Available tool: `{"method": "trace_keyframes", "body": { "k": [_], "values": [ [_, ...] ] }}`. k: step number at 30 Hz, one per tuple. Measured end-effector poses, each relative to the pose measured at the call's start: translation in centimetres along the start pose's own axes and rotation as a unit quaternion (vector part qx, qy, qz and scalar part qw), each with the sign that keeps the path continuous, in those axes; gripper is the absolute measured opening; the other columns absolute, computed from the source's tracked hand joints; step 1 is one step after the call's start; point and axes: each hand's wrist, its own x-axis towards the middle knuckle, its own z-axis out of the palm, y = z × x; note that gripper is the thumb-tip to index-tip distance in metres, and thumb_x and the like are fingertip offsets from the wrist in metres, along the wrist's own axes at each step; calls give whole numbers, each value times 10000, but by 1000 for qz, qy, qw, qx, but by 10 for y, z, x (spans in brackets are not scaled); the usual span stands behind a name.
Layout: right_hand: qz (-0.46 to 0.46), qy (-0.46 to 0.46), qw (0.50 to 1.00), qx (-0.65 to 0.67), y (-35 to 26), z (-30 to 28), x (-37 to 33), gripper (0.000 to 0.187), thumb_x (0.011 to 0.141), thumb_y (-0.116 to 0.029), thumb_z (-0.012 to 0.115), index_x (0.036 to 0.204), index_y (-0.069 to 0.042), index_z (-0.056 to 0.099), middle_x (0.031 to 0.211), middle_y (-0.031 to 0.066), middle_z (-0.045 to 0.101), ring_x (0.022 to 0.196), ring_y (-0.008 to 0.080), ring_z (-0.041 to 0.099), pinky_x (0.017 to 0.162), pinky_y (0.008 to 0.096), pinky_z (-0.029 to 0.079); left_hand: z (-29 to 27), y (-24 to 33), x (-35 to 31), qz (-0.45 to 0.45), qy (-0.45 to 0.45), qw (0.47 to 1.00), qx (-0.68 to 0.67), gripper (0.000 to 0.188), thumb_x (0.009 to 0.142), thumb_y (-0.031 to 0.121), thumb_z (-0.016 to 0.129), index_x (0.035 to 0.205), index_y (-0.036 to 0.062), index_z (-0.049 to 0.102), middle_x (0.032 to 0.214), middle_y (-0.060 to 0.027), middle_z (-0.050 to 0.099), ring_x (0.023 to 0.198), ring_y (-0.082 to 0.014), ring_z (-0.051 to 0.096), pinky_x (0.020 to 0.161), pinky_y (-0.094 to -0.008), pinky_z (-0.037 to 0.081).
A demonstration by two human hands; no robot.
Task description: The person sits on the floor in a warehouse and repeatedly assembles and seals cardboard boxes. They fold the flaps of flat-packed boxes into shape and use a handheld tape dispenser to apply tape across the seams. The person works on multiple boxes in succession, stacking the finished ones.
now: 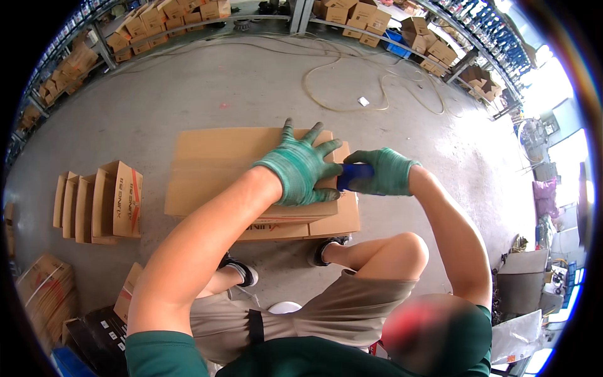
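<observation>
A closed brown cardboard box (217, 157) lies in front of me, on top of another cardboard box (342, 220) whose right and near edges show beneath it. My left hand (301, 166), in a green knitted glove with darker fingertips, presses on the right part of the upper box with its fingers spread. At the right end of that box, my right hand (380, 173), gloved alike, is closed around a blue tool (355, 174) that looks like a tape dispenser. Fingers hide much of the tool, and I cannot see any tape coming off it.
Several open cartons (100, 201) stand nested on the floor to the left. Flattened cardboard (47, 289) leans at the lower left. A pale hose (308, 85) loops across the far floor. Beyond it, racks hold cartons (154, 19) and a blue bin (397, 43). A fan (532, 132) stands far right.
</observation>
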Motion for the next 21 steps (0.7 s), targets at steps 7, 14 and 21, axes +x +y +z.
{"method": "trace_keyframes", "body": {
  "k": [7, 14, 21],
  "values": [
    [-33, -40, 986, -157, 1, 98, -5, 243, 915, -341, 611, 1118, -213, 649, 982, 52, 743, 925, 312, 709, 790, 395, 549, -11, 7, 32, 11, -49, 998, -33, 588, 916, 684, 512, 1122, 192, 760, 1542, -68, 461, 1507, -468, 183, 1095, -825, 109],
    [96, 227, 956, 156, 33, 195, 77, 298, 904, -238, 633, 1175, -117, 652, 1072, 107, 720, 984, 315, 681, 819, 410, 537, 26, -5, 34, 12, 31, 997, -75, 425, 985, 488, 513, 1233, 202, 703, 1579, -88, 404, 1521, -424, 179, 1167, -732, 106],
    [23, 265, 963, 43, 10, 166, 47, 538, 885, -92, 621, 1414, -124, 527, 1113, 196, 678, 1021, 376, 671, 853, 448, 559, 11, -43, -83, -317, 75, 946, -5, 789, 930, 467, 650, 1580, 188, 302, 1654, -146, 220, 1549, -378, 109, 1219, -632, 114]
  ]
}}
